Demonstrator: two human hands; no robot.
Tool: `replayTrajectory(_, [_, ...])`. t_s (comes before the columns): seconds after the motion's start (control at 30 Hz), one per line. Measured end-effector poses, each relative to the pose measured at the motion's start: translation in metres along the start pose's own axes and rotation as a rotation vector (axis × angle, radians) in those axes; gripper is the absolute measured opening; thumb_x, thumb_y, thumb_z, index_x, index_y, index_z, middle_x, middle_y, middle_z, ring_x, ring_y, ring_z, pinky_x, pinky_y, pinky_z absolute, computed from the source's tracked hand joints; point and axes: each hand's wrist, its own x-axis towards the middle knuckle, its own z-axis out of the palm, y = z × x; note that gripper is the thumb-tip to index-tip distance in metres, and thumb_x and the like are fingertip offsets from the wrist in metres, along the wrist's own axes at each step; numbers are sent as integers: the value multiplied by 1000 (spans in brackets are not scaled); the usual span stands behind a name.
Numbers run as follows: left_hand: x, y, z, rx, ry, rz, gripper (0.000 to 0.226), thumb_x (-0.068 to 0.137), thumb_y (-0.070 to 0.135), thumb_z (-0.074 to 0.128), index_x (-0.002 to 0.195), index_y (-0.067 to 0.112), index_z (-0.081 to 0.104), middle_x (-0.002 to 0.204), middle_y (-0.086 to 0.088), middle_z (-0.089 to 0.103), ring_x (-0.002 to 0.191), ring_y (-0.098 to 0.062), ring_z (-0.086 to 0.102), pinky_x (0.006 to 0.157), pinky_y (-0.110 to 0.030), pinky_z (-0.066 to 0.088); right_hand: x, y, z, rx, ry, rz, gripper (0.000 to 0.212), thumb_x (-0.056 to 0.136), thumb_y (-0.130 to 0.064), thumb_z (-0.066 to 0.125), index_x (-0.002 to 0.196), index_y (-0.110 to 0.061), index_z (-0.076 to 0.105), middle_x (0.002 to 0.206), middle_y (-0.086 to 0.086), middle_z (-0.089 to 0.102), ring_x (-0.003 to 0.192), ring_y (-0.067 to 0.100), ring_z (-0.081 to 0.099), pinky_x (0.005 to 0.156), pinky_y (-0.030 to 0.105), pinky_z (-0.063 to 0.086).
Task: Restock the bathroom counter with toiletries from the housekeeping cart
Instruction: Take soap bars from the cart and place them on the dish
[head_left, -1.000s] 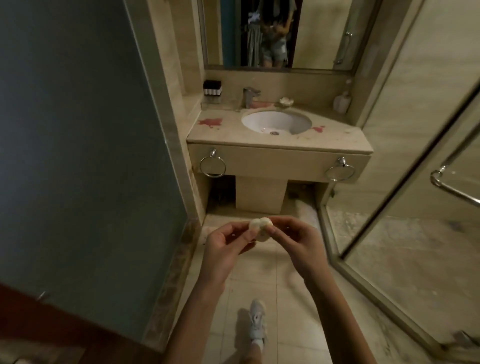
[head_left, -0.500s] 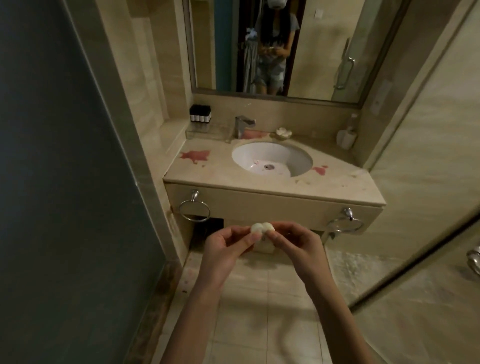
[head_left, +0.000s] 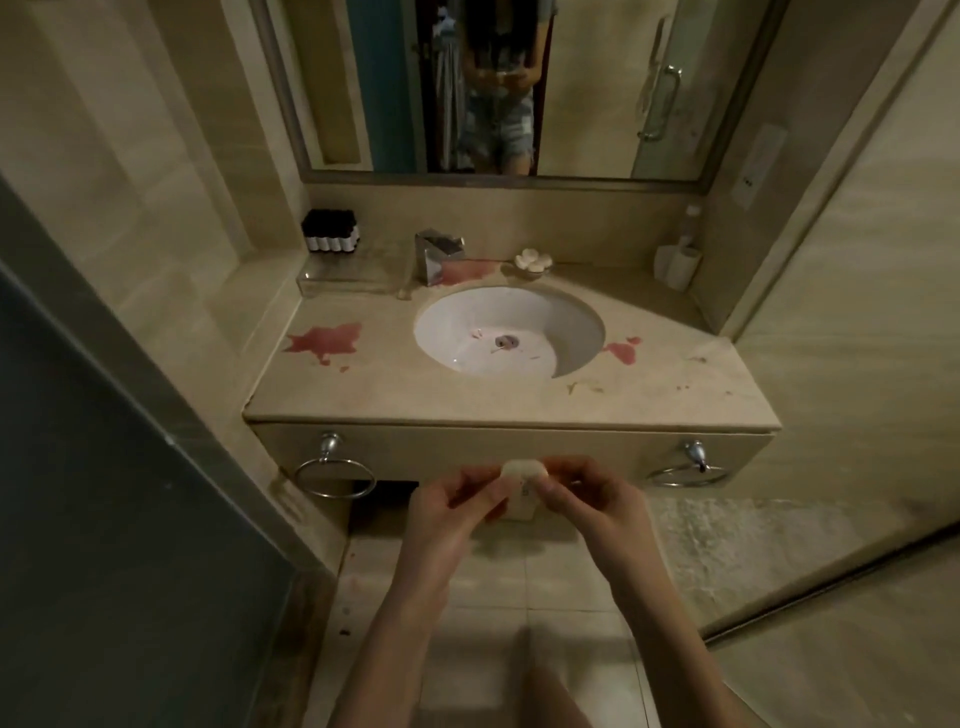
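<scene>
head view: one view only
item: small pale toiletry (head_left: 523, 469), long axis left to right
fingers: left hand (head_left: 452, 514) and right hand (head_left: 587, 501) pinch its ends
place: in the air, just short of the surface (head_left: 519, 405) front edge
relation: surface lies ahead; both hands equally near

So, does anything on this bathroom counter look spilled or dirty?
Yes. Red marks stain the beige stone counter: a large splash left of the round white basin, a patch beside the chrome faucet, a smaller one at the basin's right. The left hand and right hand pinch a small white round toiletry.
</scene>
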Motion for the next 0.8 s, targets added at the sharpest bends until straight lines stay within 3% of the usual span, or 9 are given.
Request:
replayTrajectory(0.1, [51, 7, 16, 24, 22, -5, 12, 73, 17, 75, 84, 16, 74, 75, 0, 74, 71, -9, 69, 62, -16, 52, 54, 7, -9, 13, 9, 15, 17, 77, -21, 73, 93, -18, 74, 86, 0, 75, 82, 13, 70, 72, 22, 54])
replayTrajectory(0.2, [113, 20, 34, 60, 35, 16, 8, 81, 10, 71, 89, 14, 72, 71, 6, 73, 67, -4, 68, 58, -11, 49, 122, 8, -18, 23, -30, -40, 14, 80, -12, 71, 94, -13, 72, 86, -2, 74, 80, 9, 69, 69, 18, 52])
replayTrajectory(0.3, [182, 40, 58, 50, 68, 13, 7, 80, 10, 73, 86, 14, 71, 75, 8, 74, 73, -5, 70, 61, -12, 52, 196, -1, -32, 10, -40, -47, 14, 84, -10, 69, 98, -11, 72, 89, 0, 75, 83, 11, 71, 69, 18, 52])
replayTrajectory(0.47, [294, 83, 100, 49, 49, 35, 11, 78, 4, 74, 88, 1, 72, 80, -4, 75, 75, -12, 71, 65, -18, 55, 314, -22, -66, 23, -21, -36, 14, 84, -9, 69, 98, -12, 73, 88, 0, 76, 83, 9, 70, 72, 17, 52])
replayTrajectory(0.67, [393, 106, 140, 58, 38, 39, 13, 78, 8, 75, 90, 4, 74, 85, -7, 76, 81, -15, 71, 70, -20, 56, 420, -29, -92, 42, -17, -3, 13, 85, -7, 69, 96, -14, 73, 89, -1, 75, 82, 8, 69, 68, 17, 50])
replayTrajectory(0.8, [443, 114, 142, 60, 44, 14, 18, 77, 11, 75, 95, 6, 75, 90, -10, 75, 83, -18, 70, 80, -30, 57, 471, -25, -91, 55, -19, 49, 14, 85, -7, 69, 96, -15, 73, 89, 0, 75, 82, 9, 69, 69, 18, 51])
